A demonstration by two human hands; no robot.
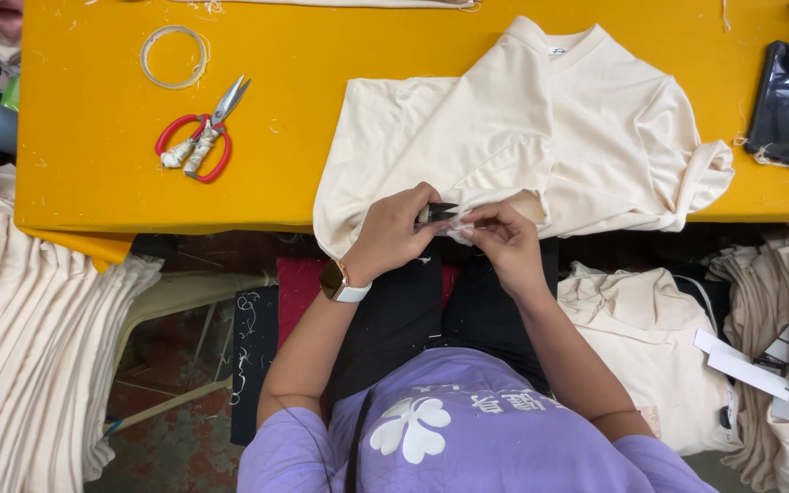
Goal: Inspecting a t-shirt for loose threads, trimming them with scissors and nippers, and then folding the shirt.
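My left hand [393, 233] grips small thread snips [437, 212]; my right hand [502, 239] fingers pinch the cream T-shirt [541, 137] hem.

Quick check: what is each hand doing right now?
Left hand: closed on small thread snips, at the edge of the cream shirt.
Right hand: closed, pinching the shirt's edge by the snips.

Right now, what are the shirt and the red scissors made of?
The cream shirt looks like soft matte knit cloth, since it folds and wrinkles. The red scissors have shiny blades, probably steel, and red handles, probably plastic, partly wrapped in pale strips.
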